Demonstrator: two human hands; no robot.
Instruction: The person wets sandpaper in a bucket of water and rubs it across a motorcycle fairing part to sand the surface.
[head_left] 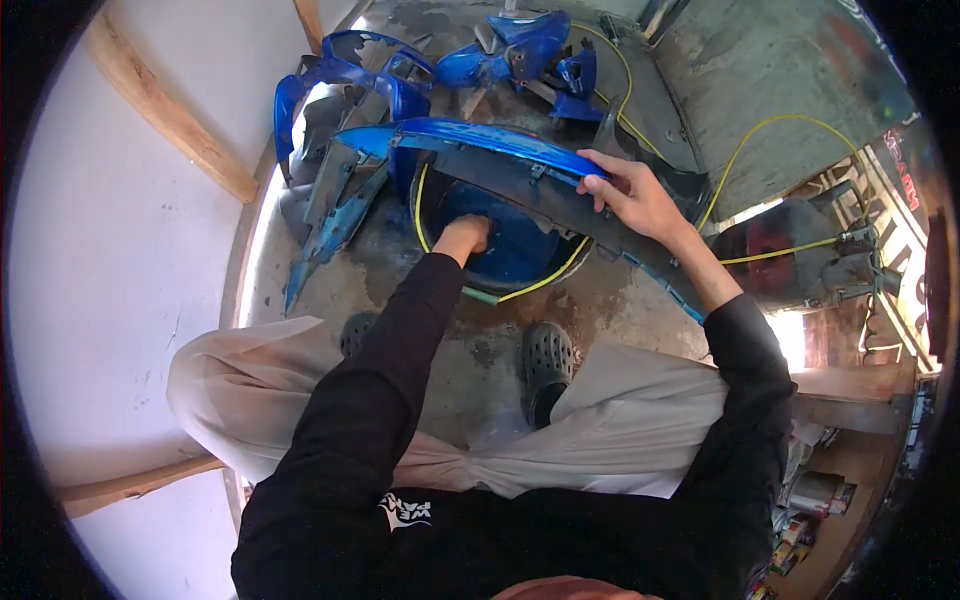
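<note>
My right hand (pixel 625 195) grips the end of a long, glossy blue plastic panel (pixel 490 140) with a dark underside, held across a round basin (pixel 438 200) with a blue interior. My left hand (pixel 468 235) reaches down into the basin, below the panel; its fingertips are hidden, so I cannot make out whether it holds anything. A yellow hose (pixel 530 288) runs around the basin's near side. Another long blue panel (pixel 335 240) lies on the floor to the left, beside the basin.
More blue body panels (pixel 505 55) lie behind the basin on the concrete floor (pixel 620 330). A white wall with wooden battens (pixel 160 120) bounds the left. A weathered board (pixel 780 90), a compressor-like tank (pixel 760 250) and a shelf of cans (pixel 820 490) stand right.
</note>
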